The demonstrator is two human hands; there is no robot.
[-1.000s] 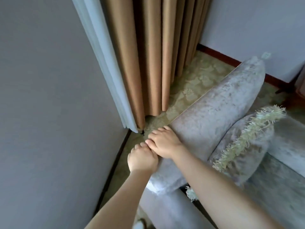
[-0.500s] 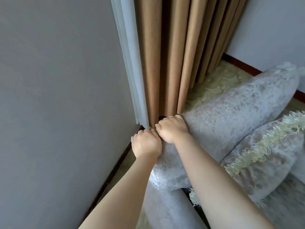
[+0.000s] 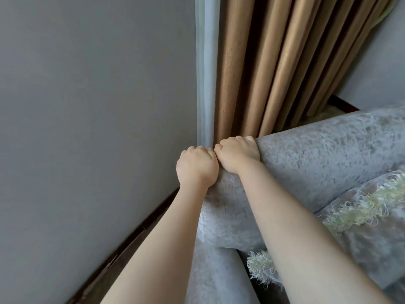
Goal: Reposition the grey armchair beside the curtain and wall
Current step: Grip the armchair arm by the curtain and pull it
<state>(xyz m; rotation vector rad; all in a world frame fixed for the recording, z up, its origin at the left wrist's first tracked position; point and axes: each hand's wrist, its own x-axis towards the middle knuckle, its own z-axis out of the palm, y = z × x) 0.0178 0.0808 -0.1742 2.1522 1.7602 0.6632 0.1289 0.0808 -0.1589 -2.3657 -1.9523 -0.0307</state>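
Both hands' grip clamped on grey armchair [image 3: 317, 159] corner, left hand [image 3: 196, 166], right hand [image 3: 237, 153], mottled velvet

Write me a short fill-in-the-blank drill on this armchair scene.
1. Both hands grip the top corner of the grey ____.
2. Directly behind the right hand hangs a tan ____.
3. The left hand is nearest the plain grey ____.
4. The fringed ____ lies on the seat.

Missing words: armchair, curtain, wall, cushion.
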